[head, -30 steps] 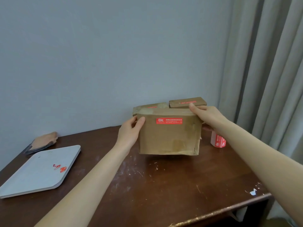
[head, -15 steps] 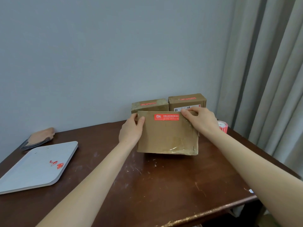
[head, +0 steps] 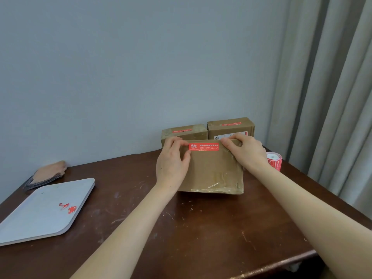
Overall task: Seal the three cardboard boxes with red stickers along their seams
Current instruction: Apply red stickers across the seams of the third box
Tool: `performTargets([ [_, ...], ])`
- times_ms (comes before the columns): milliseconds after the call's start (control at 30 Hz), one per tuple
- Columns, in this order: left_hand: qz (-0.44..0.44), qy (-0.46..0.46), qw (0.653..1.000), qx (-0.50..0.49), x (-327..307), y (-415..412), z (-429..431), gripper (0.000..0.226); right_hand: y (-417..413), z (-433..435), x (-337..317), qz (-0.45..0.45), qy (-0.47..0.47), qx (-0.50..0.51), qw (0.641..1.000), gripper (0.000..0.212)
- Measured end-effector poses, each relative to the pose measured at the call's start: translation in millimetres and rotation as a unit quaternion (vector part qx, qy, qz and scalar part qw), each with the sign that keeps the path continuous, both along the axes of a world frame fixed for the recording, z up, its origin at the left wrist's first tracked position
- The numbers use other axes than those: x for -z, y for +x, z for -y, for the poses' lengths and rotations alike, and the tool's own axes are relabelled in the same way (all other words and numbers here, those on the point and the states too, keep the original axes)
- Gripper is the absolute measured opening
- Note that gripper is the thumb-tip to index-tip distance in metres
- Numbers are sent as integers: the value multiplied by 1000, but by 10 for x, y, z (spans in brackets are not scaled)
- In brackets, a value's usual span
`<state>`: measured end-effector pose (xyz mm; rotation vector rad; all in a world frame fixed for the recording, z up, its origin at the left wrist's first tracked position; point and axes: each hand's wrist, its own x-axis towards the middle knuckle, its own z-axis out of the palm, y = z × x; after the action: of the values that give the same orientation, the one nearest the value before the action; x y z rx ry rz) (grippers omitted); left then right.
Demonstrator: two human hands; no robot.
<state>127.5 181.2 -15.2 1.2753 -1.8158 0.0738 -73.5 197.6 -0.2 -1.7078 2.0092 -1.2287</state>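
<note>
A brown cardboard box (head: 213, 170) stands tilted on the dark wooden table (head: 181, 228), its broad face toward me. A red sticker (head: 203, 147) runs along its top edge. My left hand (head: 173, 160) grips the box's upper left corner and my right hand (head: 244, 150) grips its upper right corner, fingers at either end of the sticker. Behind it, against the wall, stand two more boxes: one on the left (head: 184, 133) and one on the right (head: 231, 127), each with a red sticker on top.
A roll of red stickers (head: 274, 161) sits to the right of the boxes near the curtain (head: 332, 97). A grey tray (head: 40, 214) with red scraps (head: 68, 207) lies at the left, a brown pad (head: 46, 175) behind it. The table's front edge runs at lower right.
Both hands have slid onto the box's top corners beside the sticker. The box has tipped back slightly and come to rest lower on the table.
</note>
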Motion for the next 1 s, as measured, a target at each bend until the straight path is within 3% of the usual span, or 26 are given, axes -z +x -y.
performTargets([
  [300,-9,6,999,-30,-50,-8,34,18,1,23,18,0,-5,2,1000,35],
  [1000,-52,65,997,1,-185,-16,99,7,-27,41,55,-9,-9,-8,1000,38],
])
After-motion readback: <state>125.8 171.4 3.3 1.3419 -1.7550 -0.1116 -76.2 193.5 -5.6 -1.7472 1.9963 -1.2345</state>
